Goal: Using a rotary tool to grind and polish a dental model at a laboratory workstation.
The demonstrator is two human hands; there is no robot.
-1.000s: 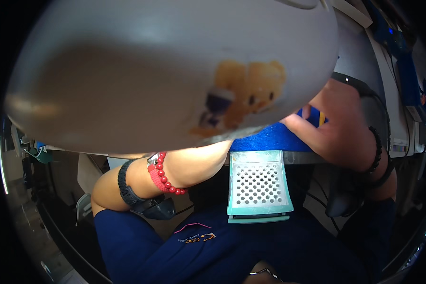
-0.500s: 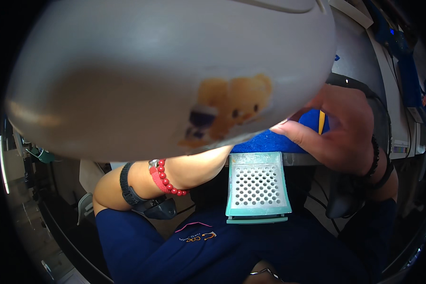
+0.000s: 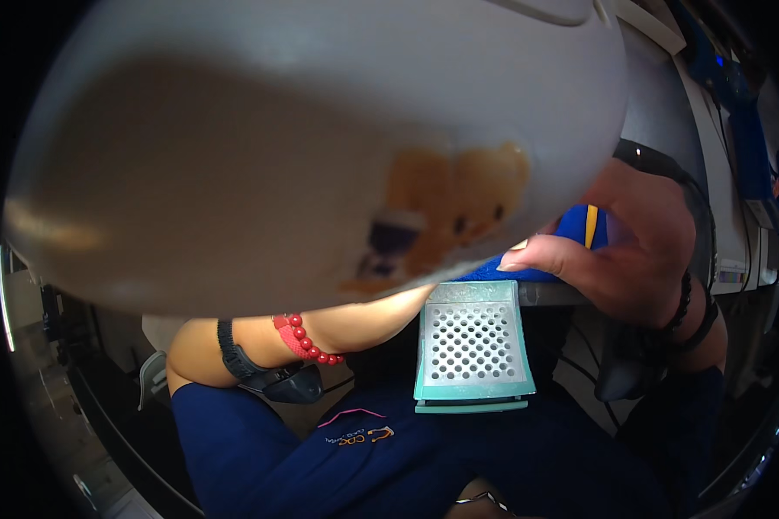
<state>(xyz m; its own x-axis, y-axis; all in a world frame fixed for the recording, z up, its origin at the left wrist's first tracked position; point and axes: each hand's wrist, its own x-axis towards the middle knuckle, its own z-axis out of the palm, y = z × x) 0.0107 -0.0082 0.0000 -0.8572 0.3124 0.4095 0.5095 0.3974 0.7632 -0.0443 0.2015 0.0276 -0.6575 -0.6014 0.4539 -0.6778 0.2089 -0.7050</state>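
Observation:
A large, smooth, pale rounded casing (image 3: pixel 234 216) with a bear sticker looms close in front and hides much of the work area. My left hand (image 3: pixel 385 317) reaches under it; only its wrist side shows, with red beads on the wrist, and its fingers are hidden. To the right, my right hand (image 3: pixel 645 233) is bent with its thumb toward the hidden fingertips, pinched at the casing's lower edge. Whatever it pinches, if anything, I cannot make out. Beside its palm lies a blue surface (image 3: pixel 571 227) with a thin yellow strip (image 3: pixel 591 227).
A teal-framed perforated metal plate (image 3: pixel 472 342) juts from the desk edge (image 3: pixel 545 294) toward my body, between my forearms. Dark devices with cables hang at both arms. Blue boxes (image 3: pixel 757 164) and a cable stand at the far right.
The casing has shifted slightly right and down in view. My right hand has moved a little right and down, its thumb still near the same edge. Less of the left hand shows.

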